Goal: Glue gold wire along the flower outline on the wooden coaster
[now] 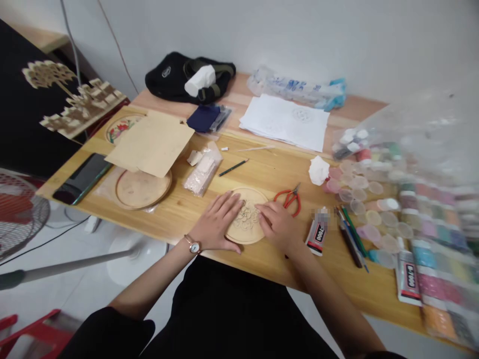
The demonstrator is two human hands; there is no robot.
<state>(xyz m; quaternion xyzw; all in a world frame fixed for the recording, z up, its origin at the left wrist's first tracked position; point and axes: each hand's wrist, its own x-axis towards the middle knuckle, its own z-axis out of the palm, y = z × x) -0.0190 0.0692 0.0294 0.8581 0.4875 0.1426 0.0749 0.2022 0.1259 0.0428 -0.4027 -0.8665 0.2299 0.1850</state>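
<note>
Single head view, looking forward and down over the table (pixel 179 209) from the near edge, close above both hands, tilted, wall (pixel 337 35) behind.

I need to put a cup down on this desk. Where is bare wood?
Bare wood lies between the pencil, the tissue and the round carved plaque under both hands; also below the glue tube. The right end, with bead jars, is crowded.

Red scissors (pixel 289 199), a glue tube (pixel 317 233), white papers (pixel 285 121) and a black bag (pixel 187 80) lie on the table (pixel 269 172).
</note>
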